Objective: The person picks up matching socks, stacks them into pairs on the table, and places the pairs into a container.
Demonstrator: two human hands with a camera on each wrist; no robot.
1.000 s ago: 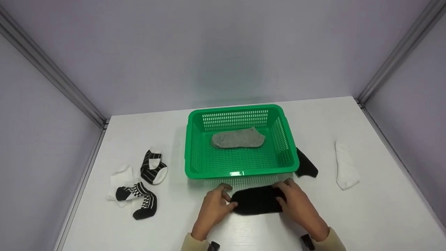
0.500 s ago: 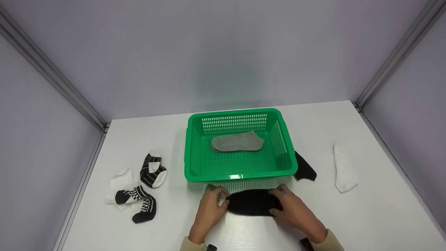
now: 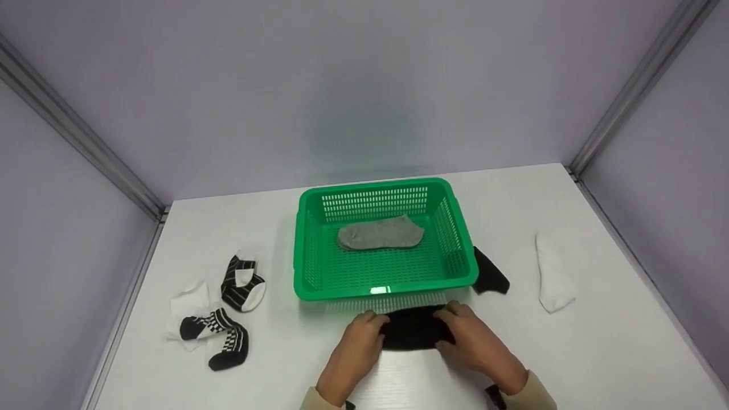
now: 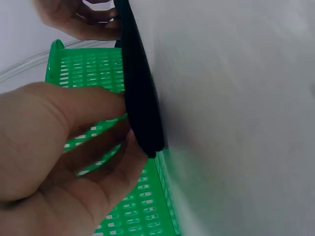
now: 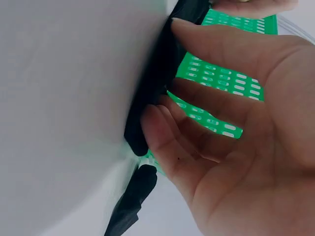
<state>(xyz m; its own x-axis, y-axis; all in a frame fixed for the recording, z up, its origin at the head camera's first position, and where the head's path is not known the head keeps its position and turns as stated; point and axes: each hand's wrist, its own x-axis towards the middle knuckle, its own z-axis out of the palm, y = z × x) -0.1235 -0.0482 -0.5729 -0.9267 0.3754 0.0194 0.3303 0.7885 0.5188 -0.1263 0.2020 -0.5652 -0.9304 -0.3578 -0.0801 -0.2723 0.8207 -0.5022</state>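
Observation:
A black sock point(image 3: 413, 329) lies flat on the table in front of the green basket. My left hand point(image 3: 360, 344) grips its left end; in the left wrist view the thumb and curled fingers meet the edge of the black sock point(image 4: 140, 93). At the other end my right hand point(image 3: 477, 346) holds the sock between thumb and fingers, as the right wrist view shows on the dark fabric point(image 5: 155, 83). The undersides of the fingertips are partly hidden.
The green basket point(image 3: 387, 291) holds a grey sock point(image 3: 380, 233). Another black sock point(image 3: 490, 273) lies against its right side, with a white sock point(image 3: 552, 276) farther right. At left are a striped sock point(image 3: 242, 283), checkered socks point(image 3: 230, 340) and white fabric point(image 3: 191, 302).
My left hand has moved in over the left end of the black sock, its fingers closer together. My right hand stays at the right end. The head view has shifted slightly.

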